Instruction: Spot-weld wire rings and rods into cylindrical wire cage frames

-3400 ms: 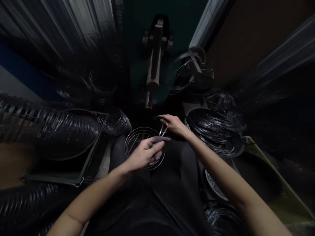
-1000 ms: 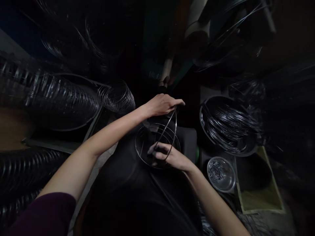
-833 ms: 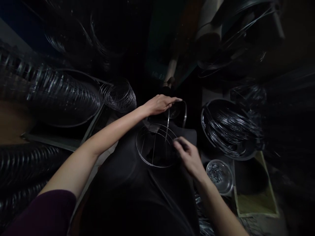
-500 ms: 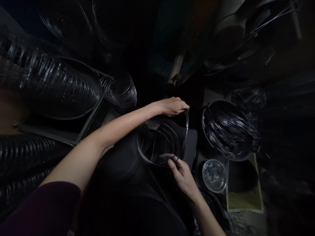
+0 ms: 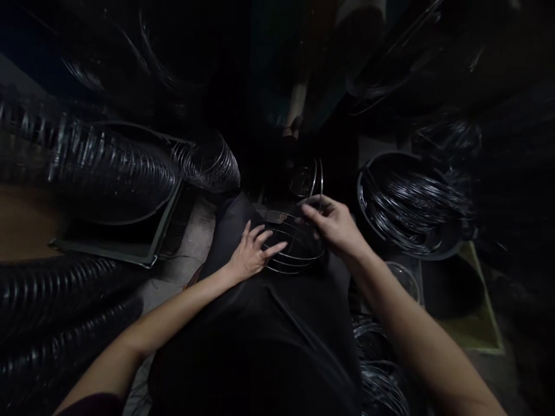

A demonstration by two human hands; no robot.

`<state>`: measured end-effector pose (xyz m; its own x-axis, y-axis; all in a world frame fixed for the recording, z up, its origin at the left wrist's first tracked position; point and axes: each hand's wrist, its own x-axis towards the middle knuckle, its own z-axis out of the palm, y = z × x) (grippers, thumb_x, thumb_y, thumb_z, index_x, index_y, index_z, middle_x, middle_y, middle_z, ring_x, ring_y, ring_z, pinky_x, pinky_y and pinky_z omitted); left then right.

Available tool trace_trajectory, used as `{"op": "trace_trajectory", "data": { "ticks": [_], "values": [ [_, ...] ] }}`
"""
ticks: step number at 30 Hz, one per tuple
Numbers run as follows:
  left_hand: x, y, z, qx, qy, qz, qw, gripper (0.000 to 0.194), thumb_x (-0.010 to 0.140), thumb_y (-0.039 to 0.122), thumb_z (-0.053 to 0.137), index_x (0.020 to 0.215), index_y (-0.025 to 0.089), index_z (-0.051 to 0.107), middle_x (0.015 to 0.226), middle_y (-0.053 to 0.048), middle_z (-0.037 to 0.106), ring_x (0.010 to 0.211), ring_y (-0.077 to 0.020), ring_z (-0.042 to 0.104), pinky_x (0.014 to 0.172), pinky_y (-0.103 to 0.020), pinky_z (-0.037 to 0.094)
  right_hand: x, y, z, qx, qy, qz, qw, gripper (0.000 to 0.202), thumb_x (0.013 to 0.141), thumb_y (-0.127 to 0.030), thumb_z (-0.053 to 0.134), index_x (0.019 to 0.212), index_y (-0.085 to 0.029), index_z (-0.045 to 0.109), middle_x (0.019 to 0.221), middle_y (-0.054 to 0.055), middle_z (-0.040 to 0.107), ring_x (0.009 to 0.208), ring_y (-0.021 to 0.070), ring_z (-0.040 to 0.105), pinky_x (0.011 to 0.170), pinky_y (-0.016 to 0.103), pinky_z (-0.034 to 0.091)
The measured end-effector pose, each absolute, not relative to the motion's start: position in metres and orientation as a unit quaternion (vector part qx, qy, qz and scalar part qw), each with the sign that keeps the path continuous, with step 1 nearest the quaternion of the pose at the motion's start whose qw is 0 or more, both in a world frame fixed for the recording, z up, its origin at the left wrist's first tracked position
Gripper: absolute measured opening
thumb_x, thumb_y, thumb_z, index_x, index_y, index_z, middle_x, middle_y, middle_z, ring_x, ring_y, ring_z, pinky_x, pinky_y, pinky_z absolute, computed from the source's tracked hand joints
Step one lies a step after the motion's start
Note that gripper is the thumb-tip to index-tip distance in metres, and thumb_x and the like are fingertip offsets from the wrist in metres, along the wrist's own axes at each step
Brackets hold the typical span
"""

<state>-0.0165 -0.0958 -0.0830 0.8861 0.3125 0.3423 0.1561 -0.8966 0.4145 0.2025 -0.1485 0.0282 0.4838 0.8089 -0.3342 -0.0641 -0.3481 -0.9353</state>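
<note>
My left hand (image 5: 250, 254) is open, its fingers spread over the left side of a round wire frame (image 5: 289, 257) that rests between my thighs. Whether the fingertips touch the wire I cannot tell. My right hand (image 5: 333, 224) is closed, thumb against fingers, at the frame's upper right. It pinches a thin wire ring (image 5: 322, 176), whose curve rises above the knuckles. The part inside the fingers is hidden, and the light is dim.
At right stand a tub of dark wire pieces (image 5: 405, 202), a clear bowl (image 5: 403, 280) partly behind my forearm, and a yellowish box (image 5: 485, 323). Wire coils (image 5: 117, 167) and a wire basket-like coil (image 5: 212, 164) lie at left, above a dark crate (image 5: 150, 254).
My left hand has let go of the wire ring and come down and left, fingers spreading. My right hand has moved up to the ring's upper side.
</note>
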Motion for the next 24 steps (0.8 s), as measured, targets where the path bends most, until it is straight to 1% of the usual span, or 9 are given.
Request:
{"op": "trace_trajectory", "data": {
  "ticks": [2, 4, 8, 10, 14, 17, 21, 24],
  "values": [
    [-0.004, -0.097, -0.100, 0.943, 0.146, 0.251, 0.165, 0.055, 0.077, 0.020, 0.060, 0.128, 0.035, 0.048, 0.115, -0.007, 0.049, 0.110, -0.0265, 0.043, 0.104, -0.060, 0.029, 0.190, -0.156, 0.020, -0.687, -0.271, 0.452, 0.501, 0.038, 0.066, -0.049, 0.073, 0.082, -0.016, 0.062, 0.066, 0.000, 0.061, 0.045, 0.0084, 0.051, 0.035, 0.018, 0.034],
    [0.003, -0.093, -0.104, 0.946, 0.139, 0.251, 0.154, 0.056, 0.075, 0.022, 0.060, 0.128, 0.034, 0.048, 0.110, -0.007, 0.050, 0.101, -0.0246, 0.044, 0.101, -0.057, 0.032, 0.179, -0.166, 0.016, -0.681, -0.276, 0.464, 0.494, 0.035, 0.067, -0.047, 0.073, 0.081, -0.017, 0.062, 0.063, -0.002, 0.059, 0.044, 0.0077, 0.050, 0.037, 0.018, 0.036],
    [0.002, -0.084, -0.089, 0.956, 0.109, 0.242, 0.125, 0.056, 0.071, 0.023, 0.060, 0.126, 0.024, 0.048, 0.108, -0.008, 0.051, 0.093, -0.0243, 0.044, 0.097, -0.050, 0.035, 0.173, -0.170, 0.014, -0.656, -0.300, 0.501, 0.478, 0.035, 0.062, -0.042, 0.078, 0.078, -0.016, 0.062, 0.061, -0.003, 0.057, 0.045, 0.0077, 0.052, 0.045, 0.021, 0.043],
    [0.004, -0.080, -0.079, 0.957, 0.107, 0.238, 0.124, 0.057, 0.071, 0.023, 0.058, 0.126, 0.018, 0.046, 0.105, -0.009, 0.052, 0.091, -0.0245, 0.045, 0.093, -0.047, 0.036, 0.176, -0.162, 0.014, -0.658, -0.298, 0.484, 0.494, 0.035, 0.062, -0.043, 0.078, 0.077, -0.016, 0.060, 0.060, -0.003, 0.057, 0.044, 0.0069, 0.050, 0.045, 0.020, 0.042],
    [0.023, -0.062, -0.057, 0.941, 0.109, 0.272, 0.166, 0.059, 0.069, 0.024, 0.055, 0.125, 0.010, 0.042, 0.094, -0.010, 0.053, 0.089, -0.0252, 0.047, 0.087, -0.044, 0.038, 0.192, -0.136, 0.020, -0.666, -0.266, 0.412, 0.561, 0.035, 0.069, -0.048, 0.072, 0.079, -0.019, 0.054, 0.062, -0.004, 0.058, 0.042, 0.0046, 0.044, 0.041, 0.018, 0.038],
    [0.042, -0.042, -0.039, 0.921, 0.119, 0.314, 0.200, 0.056, 0.067, 0.024, 0.054, 0.120, 0.010, 0.043, 0.092, -0.009, 0.053, 0.089, -0.0244, 0.049, 0.088, -0.043, 0.038, 0.208, -0.112, 0.029, -0.641, -0.260, 0.409, 0.596, 0.037, 0.069, -0.049, 0.071, 0.080, -0.020, 0.051, 0.063, -0.004, 0.057, 0.042, 0.0044, 0.042, 0.039, 0.018, 0.037],
    [0.062, -0.016, -0.018, 0.912, 0.127, 0.323, 0.217, 0.048, 0.066, 0.023, 0.054, 0.112, 0.013, 0.047, 0.096, -0.009, 0.054, 0.089, -0.0247, 0.051, 0.087, -0.043, 0.039, 0.228, -0.085, 0.042, -0.610, -0.258, 0.423, 0.618, 0.045, 0.061, -0.048, 0.078, 0.084, -0.021, 0.049, 0.061, -0.007, 0.054, 0.041, 0.0042, 0.042, 0.039, 0.018, 0.038],
    [0.073, -0.003, -0.010, 0.908, 0.137, 0.329, 0.221, 0.049, 0.064, 0.022, 0.056, 0.112, 0.014, 0.049, 0.098, -0.010, 0.053, 0.092, -0.0254, 0.050, 0.087, -0.043, 0.039, 0.239, -0.070, 0.049, -0.613, -0.267, 0.404, 0.624, 0.047, 0.059, -0.049, 0.078, 0.083, -0.020, 0.049, 0.059, -0.008, 0.052, 0.041, 0.0041, 0.042, 0.038, 0.017, 0.036]
  ]
}}
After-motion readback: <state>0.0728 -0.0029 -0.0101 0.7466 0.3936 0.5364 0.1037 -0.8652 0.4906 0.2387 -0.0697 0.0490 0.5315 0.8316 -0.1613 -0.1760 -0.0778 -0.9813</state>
